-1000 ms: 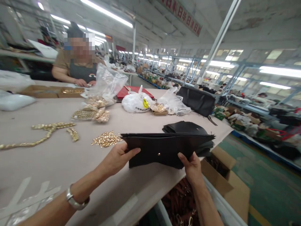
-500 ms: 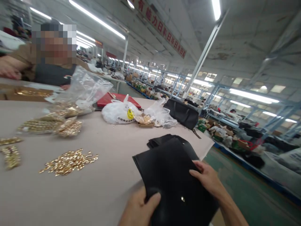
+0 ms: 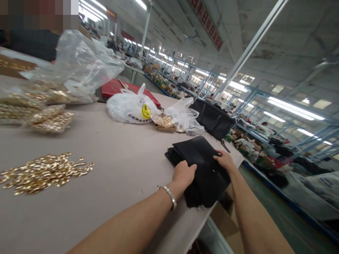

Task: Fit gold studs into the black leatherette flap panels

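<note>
Both of my hands grip a black leather-like panel (image 3: 202, 157) by its opposite long edges, near the right edge of the table. My left hand (image 3: 184, 175), with a silver bracelet (image 3: 169, 197) on the wrist, pinches the left side, thumb on top. On the right side my right hand (image 3: 224, 160) is closed with its fingers partly hidden under the edge. A small shiny metal piece (image 3: 214, 170) shows on the panel. Underneath lies a stack of black pieces (image 3: 173, 155), its layered edges visible at the left and below. A pile of gold metal pieces (image 3: 47, 173) lies on the table at left.
Clear bags of gold parts (image 3: 50, 118) lie at far left. Behind are a red flat object (image 3: 113, 88), a white plastic bag (image 3: 127, 106), a small box of gold parts (image 3: 165, 123) and a black bag (image 3: 210, 118). Cartons (image 3: 225, 220) stand below the table edge. A person sits across.
My hands have carried the black panel forward, away from me, onto the stack of black pieces. The view has shifted down and closer to the table.
</note>
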The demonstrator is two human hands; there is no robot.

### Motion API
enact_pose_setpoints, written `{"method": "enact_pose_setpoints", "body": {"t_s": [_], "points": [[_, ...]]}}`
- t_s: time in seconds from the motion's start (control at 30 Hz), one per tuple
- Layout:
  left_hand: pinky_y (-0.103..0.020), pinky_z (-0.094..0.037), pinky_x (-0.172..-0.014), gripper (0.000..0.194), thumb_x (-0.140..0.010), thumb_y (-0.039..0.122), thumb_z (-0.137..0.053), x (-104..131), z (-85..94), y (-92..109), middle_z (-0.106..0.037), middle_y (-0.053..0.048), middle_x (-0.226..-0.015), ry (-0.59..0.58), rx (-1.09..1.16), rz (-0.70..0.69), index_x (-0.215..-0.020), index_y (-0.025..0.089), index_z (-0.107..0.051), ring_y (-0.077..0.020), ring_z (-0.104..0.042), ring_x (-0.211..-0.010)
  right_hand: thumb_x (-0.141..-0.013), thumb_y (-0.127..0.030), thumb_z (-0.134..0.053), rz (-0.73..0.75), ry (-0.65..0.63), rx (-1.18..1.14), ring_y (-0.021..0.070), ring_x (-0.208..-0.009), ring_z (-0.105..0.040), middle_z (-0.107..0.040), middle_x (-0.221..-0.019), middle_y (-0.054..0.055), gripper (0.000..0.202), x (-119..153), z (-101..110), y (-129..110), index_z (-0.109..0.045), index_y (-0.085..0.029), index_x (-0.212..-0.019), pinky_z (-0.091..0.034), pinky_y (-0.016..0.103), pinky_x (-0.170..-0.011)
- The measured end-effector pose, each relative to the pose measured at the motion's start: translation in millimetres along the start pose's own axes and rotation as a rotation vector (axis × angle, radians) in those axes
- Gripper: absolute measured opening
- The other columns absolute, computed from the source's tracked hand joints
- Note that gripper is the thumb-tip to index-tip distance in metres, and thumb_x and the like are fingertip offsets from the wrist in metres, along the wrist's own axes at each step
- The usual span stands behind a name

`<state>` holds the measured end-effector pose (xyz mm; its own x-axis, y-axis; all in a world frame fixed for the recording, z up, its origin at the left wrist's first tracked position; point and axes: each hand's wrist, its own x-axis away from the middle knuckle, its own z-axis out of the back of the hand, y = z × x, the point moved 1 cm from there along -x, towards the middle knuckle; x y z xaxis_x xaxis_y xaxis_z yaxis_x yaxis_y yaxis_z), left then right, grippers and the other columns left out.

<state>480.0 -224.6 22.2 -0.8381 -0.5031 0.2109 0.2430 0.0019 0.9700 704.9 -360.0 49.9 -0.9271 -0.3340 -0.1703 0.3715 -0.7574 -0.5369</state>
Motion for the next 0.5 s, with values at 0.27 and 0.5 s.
{"method": "enact_pose_setpoints", "body": {"t_s": [0.27, 0.5], "points": [[-0.033, -0.053, -0.068, 0.038, -0.095, 0.051, -0.051, 10.6, 16.5, -18.7, -0.066, -0.004, -0.092, -0.076, 0.118, 0.093, -0.104, 0.015, -0.062, -0.0153, -0.062, -0.073, -0.094, -0.032, -0.058, -0.005, 0.121, 0.011, 0.0285, -0.121, -0.057, -0.062, -0.128, 0.015, 0.035, 25.0, -5.3, 17.7, -0.062, -0.013, -0.122, -0.041, 0.053, -0.105], [-0.022, -0.020, -0.043, 0.074, -0.091, 0.072, -0.023, 107.8, 58.9, -17.7, -0.065, -0.013, -0.112, -0.207, 0.458, 0.074, -0.132, 0.016, -0.045, -0.0062, -0.052, -0.048, -0.081, -0.051, -0.062, 0.095, -0.071, -0.332, 0.0243, -0.082, -0.072, -0.075, -0.096, 0.010, 0.052, 144.4, 4.4, -31.5, -0.069, -0.015, -0.118, -0.056, 0.038, -0.080]]}}
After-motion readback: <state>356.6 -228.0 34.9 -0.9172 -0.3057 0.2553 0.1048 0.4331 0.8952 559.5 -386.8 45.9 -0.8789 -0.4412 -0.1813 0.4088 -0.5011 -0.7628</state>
